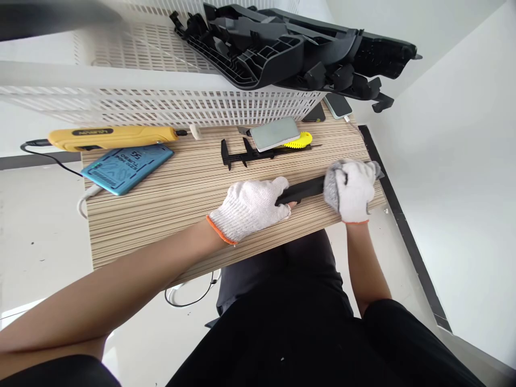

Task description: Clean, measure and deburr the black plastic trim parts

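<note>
White walls and pale floor surround a striped wood-grain bench (pixel 161 204), seen from above. A long black plastic part (pixel 304 189) lies near the bench's near right edge, held at both ends. The left hand (pixel 252 208), in a white knit glove with orange cuff, is closed around the part's left end, fingers wrapped over the top. The right hand (pixel 350 189), gloved in white and grey, is clamped on the right end; only the middle stretch of the part is visible between them.

The part is judged to be a rigid moulded piece, light, stiff, not fragile. The smooth plastic could be slippery, but the knit gloves should give grip. Holding it at both ends, as shown, looks sound for something long and narrow; the middle is left free.

At the far side a white perforated crate (pixel 161 102) carries a stack of larger black moulded parts (pixel 290 48). Beside it on the bench are a yellow power tool (pixel 113 137) with a cord, a blue box (pixel 127 167), a black caliper (pixel 245 153), a grey phone-like slab (pixel 274 133) over a yellow knife (pixel 300 141), and another phone (pixel 337 105) at the far right. Black clothing is seen below the bench.
</note>
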{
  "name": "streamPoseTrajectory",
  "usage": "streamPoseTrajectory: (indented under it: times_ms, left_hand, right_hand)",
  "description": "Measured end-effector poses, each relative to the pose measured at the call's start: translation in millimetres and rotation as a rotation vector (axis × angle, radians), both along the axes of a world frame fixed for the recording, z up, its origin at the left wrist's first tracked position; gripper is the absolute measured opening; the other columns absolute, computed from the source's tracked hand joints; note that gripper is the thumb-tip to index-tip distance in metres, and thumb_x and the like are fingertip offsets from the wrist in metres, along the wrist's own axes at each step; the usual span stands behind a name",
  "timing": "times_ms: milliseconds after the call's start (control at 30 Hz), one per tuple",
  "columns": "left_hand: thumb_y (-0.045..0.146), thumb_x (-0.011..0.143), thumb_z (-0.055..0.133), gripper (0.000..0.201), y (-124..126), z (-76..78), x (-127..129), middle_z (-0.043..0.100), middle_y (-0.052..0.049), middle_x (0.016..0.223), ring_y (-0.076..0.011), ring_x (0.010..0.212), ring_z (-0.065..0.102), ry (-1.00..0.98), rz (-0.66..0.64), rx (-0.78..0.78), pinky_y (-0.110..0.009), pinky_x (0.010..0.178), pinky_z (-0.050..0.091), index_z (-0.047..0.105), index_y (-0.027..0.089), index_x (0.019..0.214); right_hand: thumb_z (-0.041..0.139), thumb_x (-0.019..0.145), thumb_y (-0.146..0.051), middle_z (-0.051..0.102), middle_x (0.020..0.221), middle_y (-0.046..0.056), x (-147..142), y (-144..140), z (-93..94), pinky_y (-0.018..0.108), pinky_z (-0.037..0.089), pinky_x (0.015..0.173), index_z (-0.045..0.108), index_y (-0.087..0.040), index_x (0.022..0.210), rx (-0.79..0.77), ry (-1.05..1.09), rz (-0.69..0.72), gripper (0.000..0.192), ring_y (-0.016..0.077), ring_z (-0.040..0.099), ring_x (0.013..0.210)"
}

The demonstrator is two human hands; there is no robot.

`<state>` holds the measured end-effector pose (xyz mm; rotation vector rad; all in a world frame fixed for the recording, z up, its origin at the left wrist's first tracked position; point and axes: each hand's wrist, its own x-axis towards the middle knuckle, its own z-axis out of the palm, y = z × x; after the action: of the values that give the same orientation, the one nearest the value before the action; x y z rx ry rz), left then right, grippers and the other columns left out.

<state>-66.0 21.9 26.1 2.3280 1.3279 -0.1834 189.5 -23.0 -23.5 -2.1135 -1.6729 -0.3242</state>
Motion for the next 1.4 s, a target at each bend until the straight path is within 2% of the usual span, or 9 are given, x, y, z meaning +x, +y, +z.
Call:
streamPoseTrajectory:
  times_ms: [133, 233, 300, 533, 633, 900, 1033, 1233, 1400]
  left_hand:
    - [0.063, 0.091, 0.055, 0.054, -0.3, 1.5, -1.2, 0.080, -0.008, 0.098, -0.0363, 0.095, 0.077, 0.022, -0.016, 0.022, -0.044, 0.080, 0.057, 0.066, 0.030, 0.132]
    - [0.064, 0.091, 0.055, 0.055, -0.2, 2.2, -2.0, 0.080, -0.008, 0.100, -0.0367, 0.095, 0.077, 0.024, -0.036, 0.029, -0.044, 0.079, 0.056, 0.066, 0.030, 0.133]
    - [0.064, 0.092, 0.053, 0.054, 0.0, 1.2, -2.1, 0.080, -0.008, 0.099, -0.0371, 0.094, 0.077, 0.014, -0.038, 0.038, -0.044, 0.076, 0.056, 0.066, 0.030, 0.132]
    - [0.066, 0.092, 0.052, 0.054, -1.6, -3.7, -1.1, 0.078, -0.006, 0.090, -0.0367, 0.089, 0.076, -0.013, -0.046, 0.042, -0.041, 0.071, 0.053, 0.066, 0.030, 0.130]
    - [0.066, 0.092, 0.052, 0.054, -2.2, -3.1, -0.5, 0.078, -0.006, 0.090, -0.0356, 0.088, 0.076, -0.007, -0.038, 0.024, -0.040, 0.071, 0.052, 0.067, 0.031, 0.130]
    - [0.065, 0.094, 0.049, 0.050, -3.8, -0.6, -1.9, 0.080, -0.007, 0.097, -0.0340, 0.090, 0.076, -0.006, -0.095, 0.075, -0.038, 0.068, 0.050, 0.069, 0.028, 0.121]
    - [0.066, 0.093, 0.051, 0.052, -3.6, -0.3, -1.6, 0.080, -0.007, 0.099, -0.0354, 0.093, 0.076, 0.003, -0.090, 0.074, -0.039, 0.070, 0.051, 0.068, 0.029, 0.126]
    - [0.067, 0.092, 0.050, 0.055, -1.9, -1.7, -0.8, 0.078, -0.006, 0.092, -0.0350, 0.092, 0.076, -0.004, -0.067, 0.016, -0.039, 0.071, 0.052, 0.066, 0.031, 0.131]
    - [0.068, 0.092, 0.050, 0.055, -2.8, -0.1, -0.2, 0.078, -0.006, 0.093, -0.0345, 0.093, 0.075, -0.002, -0.060, -0.004, -0.039, 0.072, 0.052, 0.066, 0.031, 0.129]
  right_hand:
    - [0.058, 0.097, -0.031, 0.081, 0.118, 0.002, -62.3, -11.5, 1.5, 0.051, 0.036, 0.127, 0.071, -0.024, 0.090, 0.031, 0.016, 0.298, 0.016, 0.0256, 0.070, 0.116]
    - [0.058, 0.097, -0.028, 0.080, 0.124, 0.001, -60.0, -15.3, 4.4, 0.050, 0.038, 0.126, 0.071, -0.027, 0.095, 0.028, 0.044, 0.496, 0.013, 0.0245, 0.070, 0.120]
    - [0.058, 0.098, -0.030, 0.079, 0.127, 0.002, -31.9, -15.8, 4.9, 0.051, 0.039, 0.126, 0.071, -0.026, 0.096, 0.004, 0.048, 0.453, 0.013, 0.0246, 0.070, 0.122]
    - [0.049, 0.101, -0.030, 0.076, 0.126, 0.020, 68.8, -11.5, -4.6, 0.065, 0.045, 0.112, 0.072, -0.019, 0.099, 0.053, 0.020, -0.125, 0.026, 0.0370, 0.063, 0.120]
    - [0.051, 0.101, -0.032, 0.077, 0.122, 0.016, 45.0, -11.1, -6.0, 0.064, 0.041, 0.118, 0.072, -0.021, 0.100, 0.038, 0.001, -0.106, 0.023, 0.0351, 0.063, 0.119]
    - [0.057, 0.100, -0.031, 0.079, 0.123, 0.001, -80.9, -24.2, 8.3, 0.052, 0.034, 0.129, 0.073, -0.027, 0.097, -0.057, 0.027, 0.381, 0.017, 0.0263, 0.068, 0.122]
    - [0.057, 0.101, -0.035, 0.079, 0.127, 0.002, -54.4, -27.5, 9.9, 0.051, 0.037, 0.127, 0.074, -0.026, 0.099, -0.017, 0.041, 0.430, 0.019, 0.0252, 0.069, 0.123]
    - [0.051, 0.105, -0.039, 0.075, 0.135, 0.008, 35.3, -37.4, 6.9, 0.062, 0.037, 0.125, 0.078, -0.024, 0.113, 0.030, 0.044, 0.001, 0.032, 0.0334, 0.065, 0.130]
    - [0.050, 0.107, -0.037, 0.073, 0.137, 0.009, 3.9, -45.5, 2.9, 0.062, 0.032, 0.128, 0.076, -0.024, 0.119, 0.053, 0.048, -0.008, 0.032, 0.0319, 0.061, 0.135]
